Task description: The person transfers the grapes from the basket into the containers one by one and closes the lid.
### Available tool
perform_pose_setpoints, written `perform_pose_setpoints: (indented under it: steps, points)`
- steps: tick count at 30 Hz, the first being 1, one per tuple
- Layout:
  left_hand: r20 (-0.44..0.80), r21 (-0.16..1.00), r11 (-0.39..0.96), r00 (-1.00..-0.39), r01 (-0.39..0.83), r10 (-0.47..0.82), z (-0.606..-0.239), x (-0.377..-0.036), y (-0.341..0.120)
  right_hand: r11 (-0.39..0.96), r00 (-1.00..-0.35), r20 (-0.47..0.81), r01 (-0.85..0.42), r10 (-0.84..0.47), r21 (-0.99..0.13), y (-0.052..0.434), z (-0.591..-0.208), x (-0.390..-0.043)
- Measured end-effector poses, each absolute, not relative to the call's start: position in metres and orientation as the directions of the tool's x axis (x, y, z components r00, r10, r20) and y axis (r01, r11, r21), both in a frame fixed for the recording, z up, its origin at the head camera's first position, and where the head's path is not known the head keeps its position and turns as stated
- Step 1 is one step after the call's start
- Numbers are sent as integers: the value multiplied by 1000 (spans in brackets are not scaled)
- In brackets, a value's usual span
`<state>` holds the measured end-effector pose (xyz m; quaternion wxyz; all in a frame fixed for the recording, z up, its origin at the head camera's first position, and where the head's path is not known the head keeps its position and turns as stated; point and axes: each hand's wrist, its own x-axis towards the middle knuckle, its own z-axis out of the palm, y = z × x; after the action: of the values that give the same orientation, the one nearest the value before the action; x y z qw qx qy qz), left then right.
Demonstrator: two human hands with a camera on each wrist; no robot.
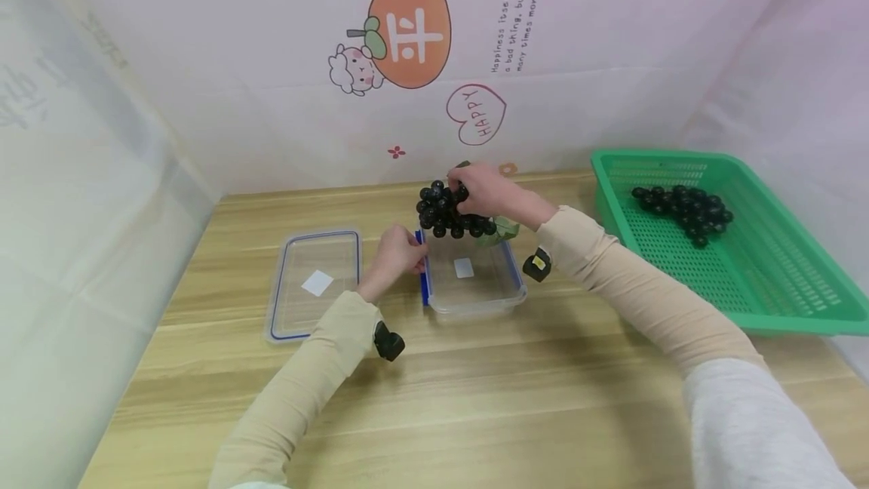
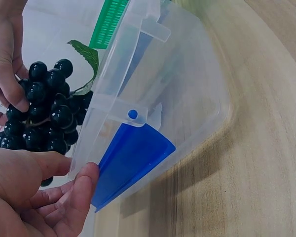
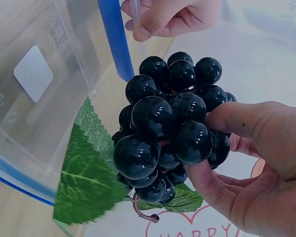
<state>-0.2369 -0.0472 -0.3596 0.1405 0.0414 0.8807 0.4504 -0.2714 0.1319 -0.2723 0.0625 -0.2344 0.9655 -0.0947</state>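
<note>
My right hand [image 1: 487, 189] grips a bunch of dark, glossy grapes [image 1: 437, 210] above the far side of a clear plastic box [image 1: 475, 293]. Green leaves [image 3: 89, 177] and a short curved stem [image 3: 145, 212] hang from the bunch. At the box's left side, my left hand [image 1: 395, 251] pinches the rim between thumb and fingers, beside a blue locking flap [image 2: 133, 163] that hangs swung out. The box stands on the table, uncovered, with a white label [image 1: 464, 268] on its bottom. The grapes partly hide its far rim.
A clear lid [image 1: 319, 319] with a blue seal lies left of the box on the wooden table [image 1: 434, 413]. To the right stands a green basket [image 1: 794, 323] holding another bunch of dark grapes [image 1: 689, 210]. A printed white cloth [image 1: 271, 127] rises behind the table.
</note>
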Motion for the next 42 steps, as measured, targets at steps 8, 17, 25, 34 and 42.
perform_pose_setpoints:
  steps: [8, 17, 25, 34, 42]
  points:
    - [-213, 784, 618, -960, -56, 183, -361, -238, -44, 862, -879, -58, -450, -474, -233, 130, -279, -271]
    - [-182, 793, 609, -965, -30, 189, -362, -239, -46, 854, -878, -44, -450, -477, -262, 125, -285, -269]
    - [-193, 803, 594, -964, -50, 181, -364, -240, -45, 861, -890, -38, -428, -455, -275, 129, -290, -265]
    - [-219, 809, 583, -960, -79, 174, -365, -242, -45, 875, -904, -71, -384, -421, -296, 133, -296, -258]
    - [-213, 816, 574, -959, -69, 187, -364, -240, -46, 873, -910, -108, -342, -400, -347, 136, -309, -254]
